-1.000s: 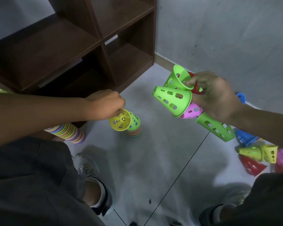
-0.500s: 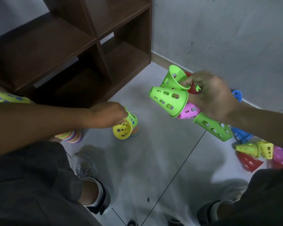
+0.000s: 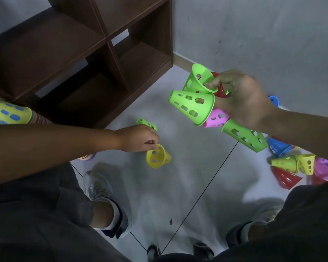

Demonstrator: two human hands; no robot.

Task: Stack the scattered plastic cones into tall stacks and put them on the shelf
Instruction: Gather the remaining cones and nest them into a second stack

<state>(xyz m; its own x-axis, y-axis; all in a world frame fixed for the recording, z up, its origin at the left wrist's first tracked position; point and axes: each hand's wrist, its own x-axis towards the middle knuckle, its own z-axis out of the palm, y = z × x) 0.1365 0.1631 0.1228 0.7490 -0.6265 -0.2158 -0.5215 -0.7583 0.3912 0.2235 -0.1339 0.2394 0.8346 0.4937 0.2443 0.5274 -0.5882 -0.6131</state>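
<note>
Head view: right of the dark brown wooden shelf, the left hand pinches the rim of a yellow perforated plastic cone low over the pale floor. Farther right, the right hand grips a bunch of green, pink and red perforated plastic cones; more loose cones lie on the floor below that wrist.

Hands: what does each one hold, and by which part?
Left hand pinches the yellow cone at its wide rim. Right hand grips a bunch of cones by their rims.
</note>
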